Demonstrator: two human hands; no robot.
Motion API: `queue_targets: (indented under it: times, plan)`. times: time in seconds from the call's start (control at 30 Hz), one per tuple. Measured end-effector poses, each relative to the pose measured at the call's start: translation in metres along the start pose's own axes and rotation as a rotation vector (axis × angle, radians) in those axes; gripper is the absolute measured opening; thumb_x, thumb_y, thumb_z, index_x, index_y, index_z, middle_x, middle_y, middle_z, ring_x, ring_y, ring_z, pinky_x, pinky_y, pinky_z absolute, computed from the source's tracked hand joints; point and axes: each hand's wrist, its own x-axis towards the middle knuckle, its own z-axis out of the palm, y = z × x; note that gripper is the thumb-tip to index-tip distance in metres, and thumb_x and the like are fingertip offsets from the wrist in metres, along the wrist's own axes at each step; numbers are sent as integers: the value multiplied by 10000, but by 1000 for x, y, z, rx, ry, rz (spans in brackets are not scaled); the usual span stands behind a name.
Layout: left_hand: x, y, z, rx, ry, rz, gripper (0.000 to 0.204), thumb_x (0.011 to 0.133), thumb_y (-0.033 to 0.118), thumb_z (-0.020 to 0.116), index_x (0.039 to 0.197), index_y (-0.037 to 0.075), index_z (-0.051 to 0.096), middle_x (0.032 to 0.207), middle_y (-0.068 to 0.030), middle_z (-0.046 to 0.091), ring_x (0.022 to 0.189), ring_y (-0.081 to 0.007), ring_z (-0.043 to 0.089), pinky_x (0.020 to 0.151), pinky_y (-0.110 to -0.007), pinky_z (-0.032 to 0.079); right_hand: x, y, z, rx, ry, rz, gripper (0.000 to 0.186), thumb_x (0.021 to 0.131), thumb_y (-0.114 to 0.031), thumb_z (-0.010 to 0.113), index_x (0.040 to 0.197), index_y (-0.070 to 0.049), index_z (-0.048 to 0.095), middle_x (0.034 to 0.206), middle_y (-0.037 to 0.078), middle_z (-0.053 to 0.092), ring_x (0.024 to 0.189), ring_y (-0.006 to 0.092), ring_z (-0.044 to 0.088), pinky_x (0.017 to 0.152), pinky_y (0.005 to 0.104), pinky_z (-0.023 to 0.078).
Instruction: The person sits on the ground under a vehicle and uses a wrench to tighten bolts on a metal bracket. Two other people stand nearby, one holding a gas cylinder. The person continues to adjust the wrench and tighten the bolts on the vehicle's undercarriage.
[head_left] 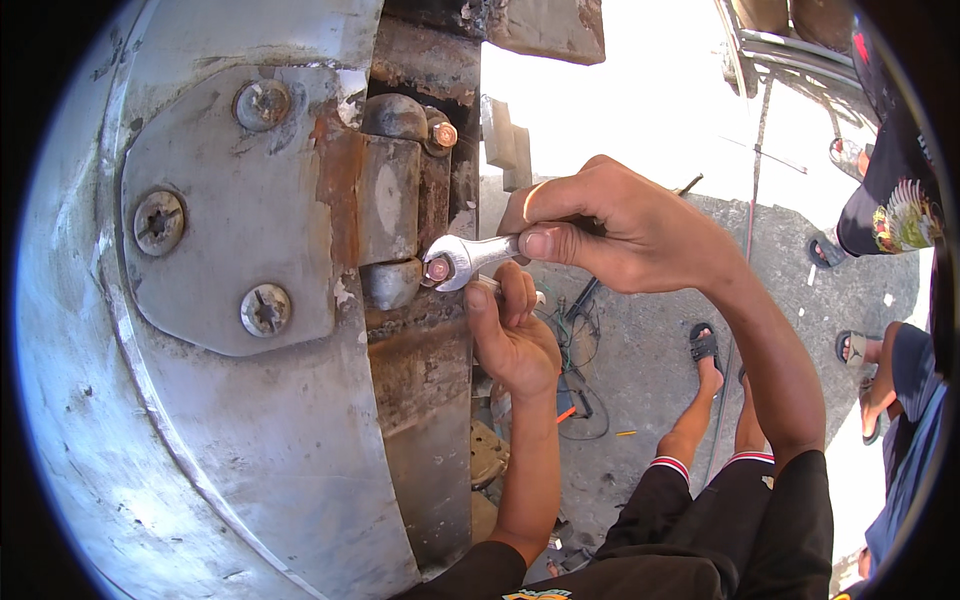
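Observation:
A grey metal hinge plate (230,200) with screws sits on a large curved steel body (200,430). Beside it, the hinge barrel (390,195) has copper-coloured bolts at top and bottom. My right hand (620,225) pinches a silver open-ended wrench (465,255), whose jaw is around the lower bolt (437,269). Just below, my left hand (515,335) is raised with curled fingers at a second tool, perhaps a wrench, mostly hidden behind the first; its thumb reaches up beside the wrench head.
Cables and an orange-and-black tool (570,400) lie on the concrete floor (650,350) under my arms. Other people in sandals stand along the right edge, one in dark printed clothing (890,210). Metal pieces and bars (800,55) are at the upper right.

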Motion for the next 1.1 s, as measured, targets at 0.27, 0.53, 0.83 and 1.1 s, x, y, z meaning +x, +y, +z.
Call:
queue_targets:
  times: [0.27,0.53,0.83,1.1]
  plan:
    - [-3,-1,3,-48,108,-75,287,979,388,494,907,127,398,841,18,381,620,-88,262,573,-260,217,-34,-41,79,23,426,383,175,990,-166,532,899,-21,563,656,79,529,566,144,479,536,308,394]
    - [-15,-5,-29,18,-102,-32,516,940,448,583,1310,109,463,1172,18,499,636,-88,302,574,-249,246,-46,-74,105,292,550,535,242,1014,-223,516,934,5,540,661,54,477,563,91,426,520,264,353]
    - [-12,2,-25,-41,-43,-125,644,981,508,497,1442,73,379,690,65,276,613,-61,242,553,-220,205,-40,-31,36,-96,207,257,169,968,-169,562,910,-11,574,614,139,467,483,259,471,484,335,361]
    - [-8,6,-20,0,-149,-99,531,990,518,466,1299,85,464,679,53,272,596,-56,223,544,-215,194,0,-17,-12,-98,-72,91,173,936,-160,592,854,-8,589,586,135,478,495,280,493,490,369,357]
